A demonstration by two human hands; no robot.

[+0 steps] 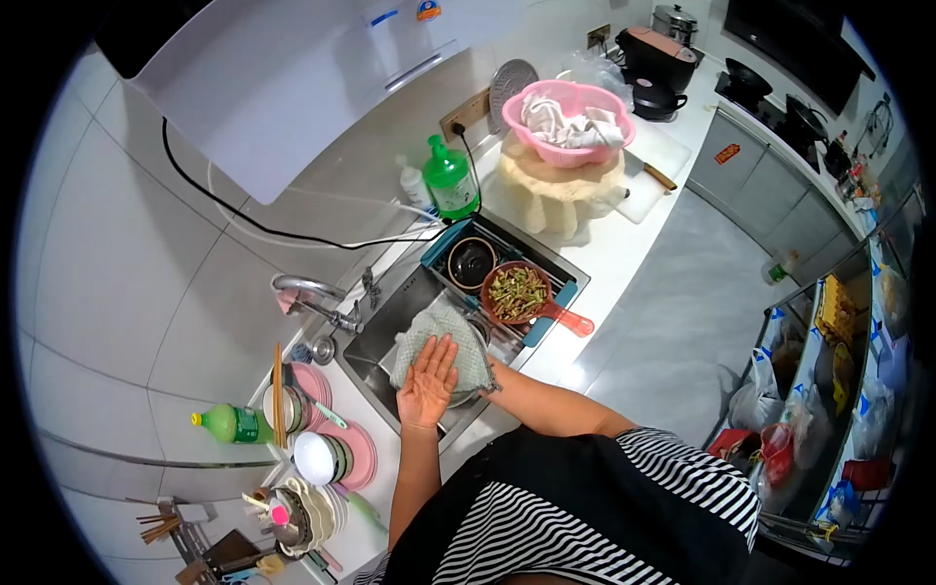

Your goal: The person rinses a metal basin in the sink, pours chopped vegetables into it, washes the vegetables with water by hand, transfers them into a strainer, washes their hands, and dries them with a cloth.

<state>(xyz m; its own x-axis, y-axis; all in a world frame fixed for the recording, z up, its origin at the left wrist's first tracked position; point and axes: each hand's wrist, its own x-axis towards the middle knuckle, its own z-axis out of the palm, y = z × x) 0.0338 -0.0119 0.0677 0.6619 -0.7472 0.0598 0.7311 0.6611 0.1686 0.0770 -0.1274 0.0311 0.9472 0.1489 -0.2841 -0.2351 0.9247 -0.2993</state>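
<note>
A grey-green cloth (441, 341) is spread over the near part of the steel sink (375, 336). My left hand (429, 378) lies in front of it with the palm turned up and the fingers stretched out. From the right, my right hand (495, 376) reaches in behind the cloth's edge, so its fingers are hidden. Part of a round metallic rim shows under the cloth, but I cannot make out what it belongs to. Just beyond, a reddish strainer with a handle (575, 321) holds cut green vegetable pieces (517, 293). Beside it sits a dark bowl (472, 264).
The faucet (322, 302) arches in from the sink's left. Stacked bowls (322, 458) and pink plates (363, 448) crowd the left counter. Behind the sink stand a green pump bottle (450, 180) and a pink basin (556, 154). A knife (659, 176) rests on a white board.
</note>
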